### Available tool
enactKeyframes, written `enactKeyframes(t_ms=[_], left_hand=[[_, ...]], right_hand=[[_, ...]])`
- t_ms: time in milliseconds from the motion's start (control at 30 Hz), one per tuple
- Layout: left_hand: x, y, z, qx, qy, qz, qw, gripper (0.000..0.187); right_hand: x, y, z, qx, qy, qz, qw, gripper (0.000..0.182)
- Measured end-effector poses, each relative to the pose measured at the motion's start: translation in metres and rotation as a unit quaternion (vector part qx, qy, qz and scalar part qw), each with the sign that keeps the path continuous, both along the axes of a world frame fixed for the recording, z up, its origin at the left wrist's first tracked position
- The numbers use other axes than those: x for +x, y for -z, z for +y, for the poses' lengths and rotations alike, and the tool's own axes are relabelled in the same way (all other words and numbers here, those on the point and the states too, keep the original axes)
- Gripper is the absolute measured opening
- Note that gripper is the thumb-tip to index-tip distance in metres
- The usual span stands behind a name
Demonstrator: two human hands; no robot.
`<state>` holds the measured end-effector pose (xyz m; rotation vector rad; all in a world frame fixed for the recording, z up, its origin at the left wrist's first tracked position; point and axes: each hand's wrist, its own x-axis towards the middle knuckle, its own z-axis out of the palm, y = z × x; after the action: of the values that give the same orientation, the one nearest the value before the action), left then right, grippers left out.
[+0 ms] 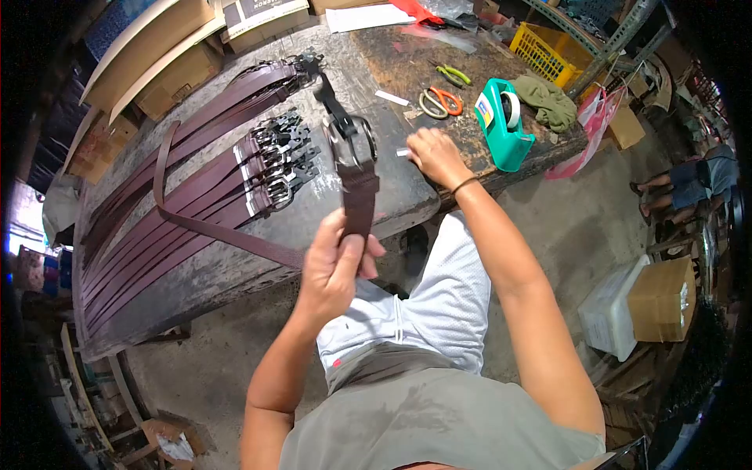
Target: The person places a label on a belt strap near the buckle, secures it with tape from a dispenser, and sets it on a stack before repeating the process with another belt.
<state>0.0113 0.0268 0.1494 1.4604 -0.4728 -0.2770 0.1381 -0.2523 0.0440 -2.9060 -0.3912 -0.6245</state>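
My left hand (337, 262) is closed around a dark brown belt (359, 205), holding it upright below its metal buckle (350, 145). A black hook-like piece sticks up above the buckle. The belt's long strap runs from my hand leftward over the table and loops across other belts. At the table's front edge, my right hand (437, 159) has its fingers bent together at a small white label (403, 152). Its fingertips are partly hidden. Near that hand lie orange-handled scissors (446, 102) and a green tape dispenser (503, 129).
Rows of brown belts (196, 184) with buckles cover the table's left part. Green-handled pliers (453, 75), a white strip (392, 98) and an olive cloth (546, 102) lie at the back right. Cardboard boxes (176, 78) line the far side. Another person (693, 180) is at far right.
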Motion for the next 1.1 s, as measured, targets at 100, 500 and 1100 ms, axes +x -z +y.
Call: enactKeyframes(t_ms=[100, 500, 1100], left_hand=[[-0.004, 0.055, -0.02, -0.058, 0.037, 0.206, 0.976, 0.029], [-0.011, 0.113, -0.031, -0.02, 0.012, 0.348, 0.937, 0.023], [-0.024, 0.137, -0.037, -0.062, -0.027, 0.384, 0.921, 0.026]], right_hand=[[-0.022, 0.008, 0.0, 0.062, -0.008, -0.062, 0.996, 0.026], [-0.098, 0.008, 0.025, 0.353, 0.104, -0.053, 0.928, 0.012], [0.004, 0.006, -0.026, 0.153, 0.105, 0.14, 0.973, 0.022]])
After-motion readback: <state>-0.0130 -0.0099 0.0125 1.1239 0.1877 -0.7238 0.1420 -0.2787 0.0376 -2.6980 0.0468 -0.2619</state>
